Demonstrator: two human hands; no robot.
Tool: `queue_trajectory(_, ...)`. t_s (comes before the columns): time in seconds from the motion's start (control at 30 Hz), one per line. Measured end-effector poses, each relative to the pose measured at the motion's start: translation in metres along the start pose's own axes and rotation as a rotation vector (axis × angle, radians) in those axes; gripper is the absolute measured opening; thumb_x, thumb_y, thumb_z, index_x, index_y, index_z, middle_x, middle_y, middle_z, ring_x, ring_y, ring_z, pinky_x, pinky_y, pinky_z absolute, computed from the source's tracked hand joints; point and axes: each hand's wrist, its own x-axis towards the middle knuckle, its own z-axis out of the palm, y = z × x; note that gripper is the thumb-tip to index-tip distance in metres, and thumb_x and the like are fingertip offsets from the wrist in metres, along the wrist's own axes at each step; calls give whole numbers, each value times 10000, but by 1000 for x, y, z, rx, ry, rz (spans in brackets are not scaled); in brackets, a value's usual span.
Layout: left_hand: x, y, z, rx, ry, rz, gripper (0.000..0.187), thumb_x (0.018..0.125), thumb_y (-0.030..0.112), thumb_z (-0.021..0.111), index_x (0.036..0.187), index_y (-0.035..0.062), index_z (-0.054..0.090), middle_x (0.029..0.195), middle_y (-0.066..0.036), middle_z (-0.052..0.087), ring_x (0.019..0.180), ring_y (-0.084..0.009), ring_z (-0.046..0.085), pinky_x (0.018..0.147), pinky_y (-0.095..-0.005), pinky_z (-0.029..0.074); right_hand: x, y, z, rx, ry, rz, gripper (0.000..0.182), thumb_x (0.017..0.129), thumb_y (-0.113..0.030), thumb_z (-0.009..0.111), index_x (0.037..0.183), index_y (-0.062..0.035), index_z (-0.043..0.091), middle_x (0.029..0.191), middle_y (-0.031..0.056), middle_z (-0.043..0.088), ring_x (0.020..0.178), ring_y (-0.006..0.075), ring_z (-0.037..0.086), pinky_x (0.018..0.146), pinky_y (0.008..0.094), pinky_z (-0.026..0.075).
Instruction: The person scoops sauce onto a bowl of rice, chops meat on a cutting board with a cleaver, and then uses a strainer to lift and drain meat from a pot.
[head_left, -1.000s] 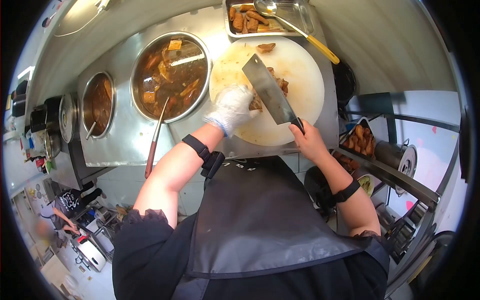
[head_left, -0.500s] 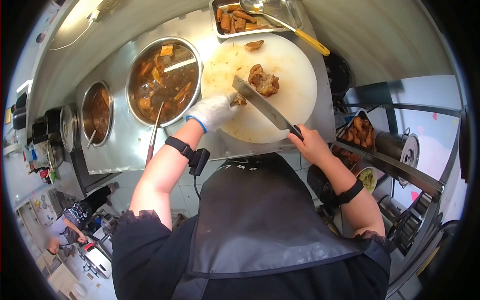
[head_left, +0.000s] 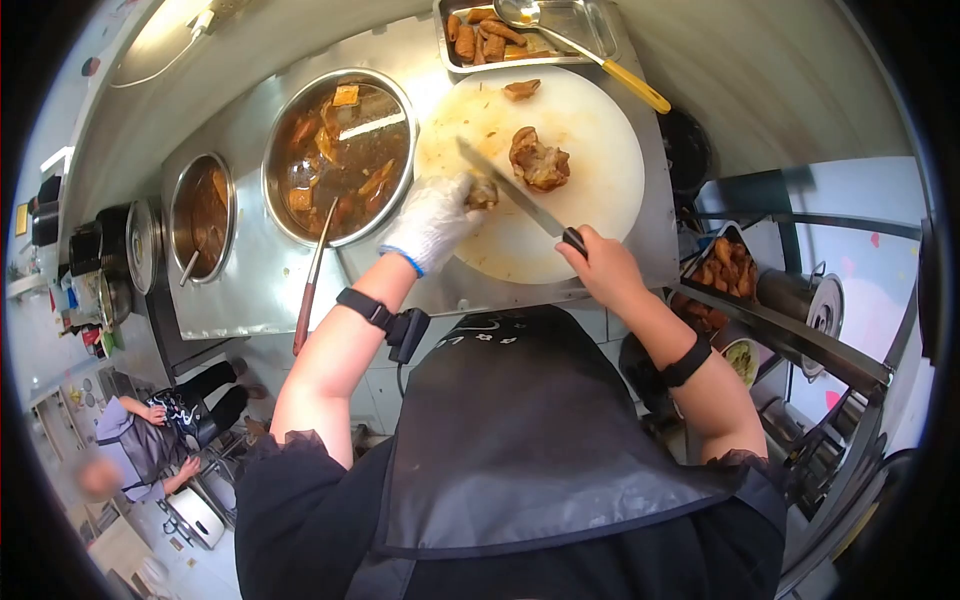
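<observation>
My left hand (head_left: 428,222), in a white glove, is closed around a small piece of brown cooked meat (head_left: 482,193) at the left part of the round white cutting board (head_left: 600,220). My right hand (head_left: 607,270) is bare and grips the black handle of a cleaver (head_left: 520,198). The blade slants up and left over the board, between the held piece and a larger chunk of braised meat (head_left: 540,162). Another meat scrap (head_left: 521,90) lies near the board's far edge.
Left of the board stand a large pot of broth (head_left: 268,190) with a ladle (head_left: 315,270) and a smaller pot (head_left: 178,215). Behind it is a metal tray (head_left: 600,40) with a yellow-handled spoon (head_left: 635,85). Another person (head_left: 150,440) is far left.
The cleaver blade has turned and now shows narrower. My left hand has shifted slightly with its meat piece. The camera view has moved a little. The person at far left has changed posture.
</observation>
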Motion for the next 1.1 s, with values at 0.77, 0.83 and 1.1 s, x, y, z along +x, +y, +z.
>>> queue_trajectory(0.77,0,30,24,-449,187,82,219,772,103,614,974,20,601,887,-183,618,909,-352,605,800,-415,475,-35,11,1,369,190,-38,314,916,-299,585,933,13,550,682,184,580,641,362,580,594,393,435)
queue_trajectory(0.83,-9,22,14,-362,150,179,197,770,112,628,943,21,600,873,-192,617,888,-364,601,782,-422,476,-38,14,5,369,198,-52,313,916,-300,584,937,10,552,682,180,581,642,354,584,597,392,437)
queue_trajectory(1.1,-38,5,18,-154,184,137,276,749,200,706,926,15,602,878,-212,622,839,-393,594,743,-447,481,-23,-11,16,421,153,-41,302,905,-294,590,967,-1,548,681,164,590,620,323,591,589,391,443)
